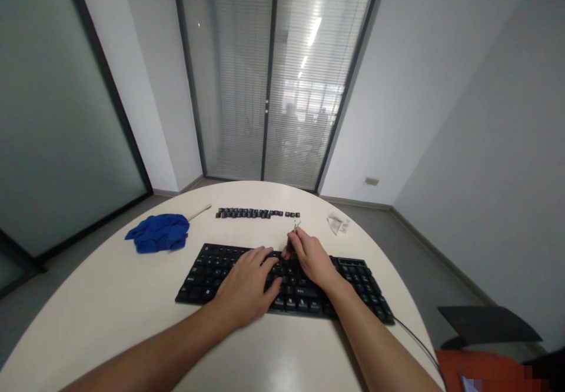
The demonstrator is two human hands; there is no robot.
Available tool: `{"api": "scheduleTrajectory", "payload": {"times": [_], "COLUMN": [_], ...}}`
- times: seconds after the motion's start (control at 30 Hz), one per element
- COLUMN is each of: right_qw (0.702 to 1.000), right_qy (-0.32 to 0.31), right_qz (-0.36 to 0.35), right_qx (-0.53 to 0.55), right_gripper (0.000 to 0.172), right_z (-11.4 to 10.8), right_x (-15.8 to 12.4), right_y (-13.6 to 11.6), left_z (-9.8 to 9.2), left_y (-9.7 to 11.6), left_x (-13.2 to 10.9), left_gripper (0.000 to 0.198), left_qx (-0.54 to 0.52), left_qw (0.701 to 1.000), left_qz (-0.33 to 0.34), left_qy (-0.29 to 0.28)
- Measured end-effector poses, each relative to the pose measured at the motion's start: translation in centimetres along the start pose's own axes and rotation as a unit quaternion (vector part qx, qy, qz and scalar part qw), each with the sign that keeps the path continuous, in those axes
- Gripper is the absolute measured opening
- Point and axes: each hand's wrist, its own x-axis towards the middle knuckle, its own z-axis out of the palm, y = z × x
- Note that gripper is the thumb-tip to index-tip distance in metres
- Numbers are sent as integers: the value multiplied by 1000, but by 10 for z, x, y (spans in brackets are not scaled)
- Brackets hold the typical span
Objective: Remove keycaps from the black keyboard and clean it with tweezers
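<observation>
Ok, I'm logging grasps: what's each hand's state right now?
Left hand: open, spread over the black rectangular plastic keyboard.
Right hand: closed, holding a small tool with thin wire prongs.

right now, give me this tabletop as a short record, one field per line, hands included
table: pale, curved edge
keyboard: black, cable at its right end
left hand: fingers spread, over the keyboard
right hand: holding a small tool with thin prongs, mostly hidden
keycaps: black, lined up beyond the keyboard
cloth: blue, crumpled, left side
stick: thin, pale, beside the cloth
packet: small, right of the keycaps
</observation>
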Motion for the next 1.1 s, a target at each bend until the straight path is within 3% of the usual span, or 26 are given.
{"api": "scheduleTrajectory", "payload": {"times": [0.2, 0.43, 0.8, 1.1], "right_qw": [1000, 992, 992, 978], "right_qy": [6, 21, 52, 74], "right_qz": [3, 51, 60, 109], "right_qx": [16, 116, 100, 160], "right_gripper": [30, 35, 38, 41], "right_z": [2, 6, 5, 7], "right_x": [1, 5, 4, 8], "right_y": [4, 15, 13, 22], "left_z": [-1, -2, 0, 3], "left_y": [0, 1, -1, -2], "left_x": [0, 1, 0, -2], "left_gripper": [36, 36, 36, 37], "left_qx": [-3, 0, -5, -15], "left_qw": [1000, 1000, 1000, 1000], "left_qz": [0, -4, -2, -5], "left_qy": [3, -4, 1, 14]}}
